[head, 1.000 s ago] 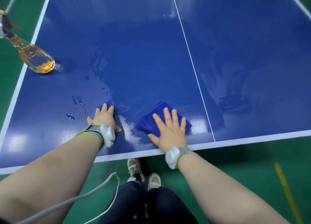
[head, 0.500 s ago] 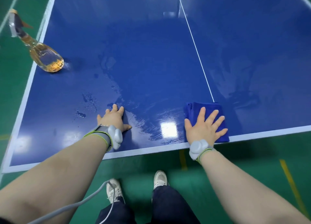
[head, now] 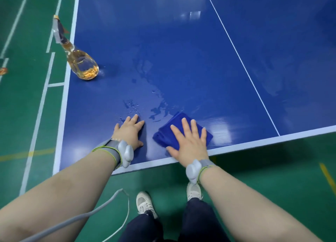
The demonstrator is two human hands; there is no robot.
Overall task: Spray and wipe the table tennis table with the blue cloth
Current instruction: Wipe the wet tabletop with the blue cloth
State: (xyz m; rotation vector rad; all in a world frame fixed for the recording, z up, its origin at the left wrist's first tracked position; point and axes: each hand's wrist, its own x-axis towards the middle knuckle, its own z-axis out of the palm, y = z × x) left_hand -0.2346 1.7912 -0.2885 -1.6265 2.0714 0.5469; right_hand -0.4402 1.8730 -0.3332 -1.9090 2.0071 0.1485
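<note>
Right hand [head: 189,143], fingers straight, presses flat on the folded blue cloth [head: 169,132] at lower centre; left hand [head: 130,132], flat, rests beside it on the desk [head: 181,60].

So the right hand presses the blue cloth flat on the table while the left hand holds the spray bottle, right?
Not quite. The head view shows the left hand resting flat on the table tennis table, holding nothing; the spray bottle stands apart by the table's left edge. The right hand does press the blue cloth flat.
</note>
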